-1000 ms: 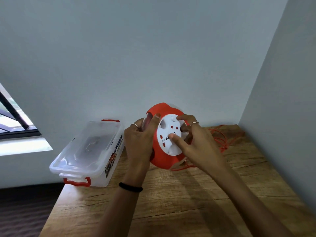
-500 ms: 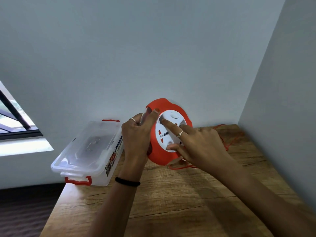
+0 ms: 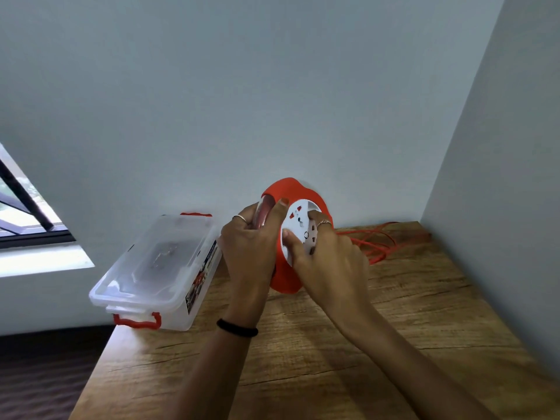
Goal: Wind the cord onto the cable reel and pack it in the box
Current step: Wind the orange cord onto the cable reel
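Near the far edge of the wooden worktop (image 3: 303,353), close to the wall, both hands hold a round orange cable reel (image 3: 288,277) on its edge, its white socket face (image 3: 298,225) turned toward the camera and a little to the right; the left hand (image 3: 250,253) is wrapped around the reel's left rim, thumb lying over the front of the orange housing, fingers curled behind where a clear part of the reel shows between them; a ring sits on one finger and a black band (image 3: 237,328) circles the wrist; the right hand (image 3: 330,262) is pressed against the white face, thumb on its left margin and fingers bent over its right side, one of them ringed, so this hand is closed on the reel's front; whether the reel's lower rim touches the worktop cannot be told, since the hands cover it; behind the right hand, loose orange cord (image 3: 375,247) lies in loops toward the far right corner of the worktop, near the side wall, not yet wound; at the left edge of the worktop, just beside the left hand, sits a clear plastic box (image 3: 157,268) with its lid on and red clasps at both ends, one corner reaching past the worktop's left edge; a window (image 3: 27,219) shows at the far left.
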